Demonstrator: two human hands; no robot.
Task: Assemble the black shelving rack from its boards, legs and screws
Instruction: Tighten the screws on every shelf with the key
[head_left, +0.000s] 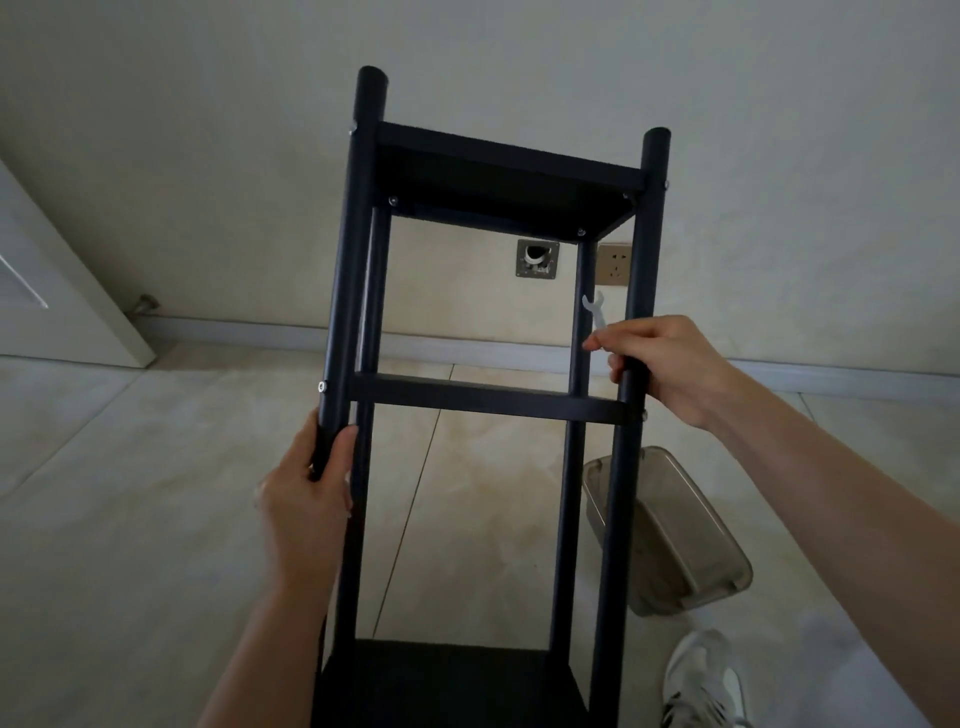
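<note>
The black shelving rack stands lifted and tilted in front of me, with black boards between its round black legs. Silver screw heads show at the joints. My left hand grips the near left leg just below the middle board. My right hand grips the near right leg just above that board and also pinches a small silver wrench, which sticks up from the fingers. The upper board is seen from below. The lowest board lies at the frame's bottom.
A clear plastic container sits on the tiled floor to the right, behind the right leg. My white shoe is at the bottom right. A wall with a socket and an open wall box lies ahead. A white door stands at left.
</note>
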